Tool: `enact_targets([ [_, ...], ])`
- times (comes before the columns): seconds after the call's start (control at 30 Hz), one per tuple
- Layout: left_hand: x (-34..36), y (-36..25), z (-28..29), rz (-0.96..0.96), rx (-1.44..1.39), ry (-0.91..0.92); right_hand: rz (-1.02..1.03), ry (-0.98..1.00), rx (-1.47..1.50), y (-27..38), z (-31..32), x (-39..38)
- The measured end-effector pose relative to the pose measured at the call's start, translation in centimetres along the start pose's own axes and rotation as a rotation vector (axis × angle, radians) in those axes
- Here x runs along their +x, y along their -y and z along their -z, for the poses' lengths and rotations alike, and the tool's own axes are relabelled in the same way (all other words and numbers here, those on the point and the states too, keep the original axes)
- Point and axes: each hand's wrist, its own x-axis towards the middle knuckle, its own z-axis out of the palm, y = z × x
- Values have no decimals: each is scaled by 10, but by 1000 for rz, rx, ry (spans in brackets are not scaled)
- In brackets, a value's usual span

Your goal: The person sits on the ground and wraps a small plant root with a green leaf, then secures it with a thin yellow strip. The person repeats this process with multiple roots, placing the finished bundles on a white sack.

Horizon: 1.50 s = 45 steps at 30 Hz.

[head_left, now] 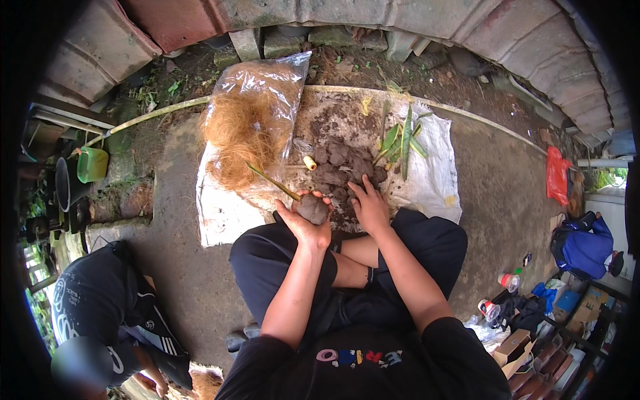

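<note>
Cupped in my left hand [308, 231] is a rounded ball of dark, moist soil [313, 209], with my fingers curled around its far side. A long green leaf [275, 181] sticks out of the ball toward the upper left. My right hand [371, 211] rests its outstretched fingers at the near edge of a heap of dark soil clumps [339, 161], gripping nothing. Left of the heap lies a small yellow spool of thread [309, 163]. Several cut green leaves [406, 141] are to its right. Brown fibre [241, 127] spills from a clear plastic bag [293, 75] at the left.
A soil-stained white sack [437, 193] spreads under the materials, before my crossed legs. Another person [100, 300] bends down at the lower left. Cups [489, 309], a cardboard box [513, 351] and a blue bag [587, 247] sit at the right. Roof tiles [467, 23] line the far side.
</note>
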Motion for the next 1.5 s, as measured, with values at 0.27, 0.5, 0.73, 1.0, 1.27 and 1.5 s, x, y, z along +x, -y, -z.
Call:
enact_targets([
  [0.27,15,17,16,-176,227,33,-432,-223,1265,-13,6,10],
  [0.5,-1,28,34,91,403,324,-325,-89,1699,20,65,-37],
  [0.73,-42,46,47,108,742,493,-212,-34,1326,47,95,-81],
  [1.0,-58,38,70,93,1140,822,-70,-191,404,33,81,-112],
  [1.27,-69,34,74,246,1329,812,-123,131,836,0,58,-121],
  [1.5,-82,36,65,343,1061,660,-308,128,1436,11,53,-128],
])
